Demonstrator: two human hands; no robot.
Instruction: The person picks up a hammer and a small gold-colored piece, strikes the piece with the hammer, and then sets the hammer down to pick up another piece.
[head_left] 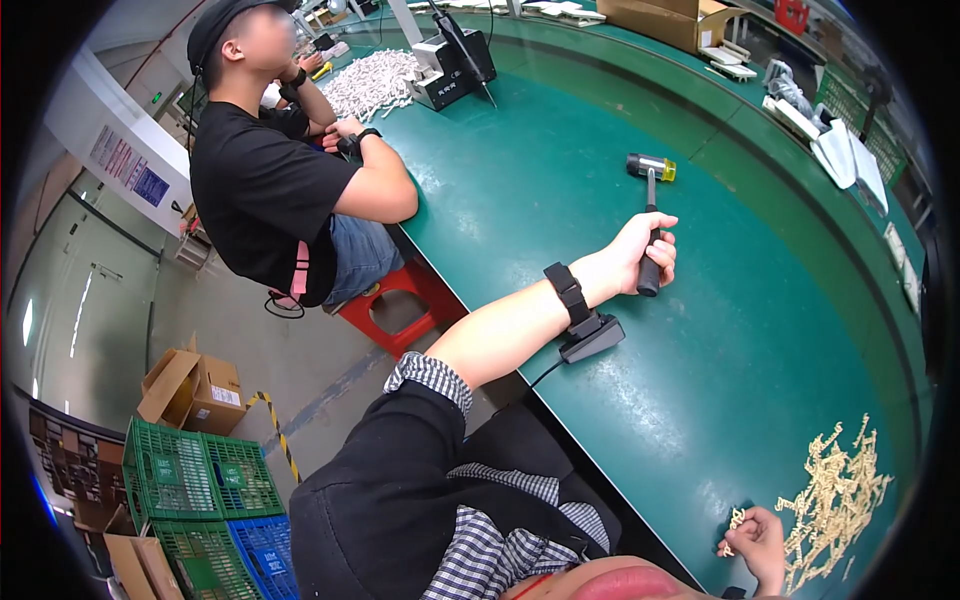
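Observation:
My left hand (632, 254) is wrapped round the black handle of a small mallet (652, 167), whose head has one black end and one yellow end. The mallet head rests on or just over the green tabletop (560, 190); I cannot tell which. At the lower right, my right hand (762, 548) pinches a small cream-coloured jagged plastic piece (737, 518) between the fingers. Right beside that hand lies a loose pile of similar cream-coloured pieces (835, 495). A black strap with a dark device (590, 338) sits on my left wrist.
Another person (275, 150) in black sits on a red stool (400, 305) at the left. Beyond are a heap of white parts (372, 85) and a black box-shaped device (440, 75) with a tool on it. Green crates (180, 480) and a carton (205, 390) stand on the floor.

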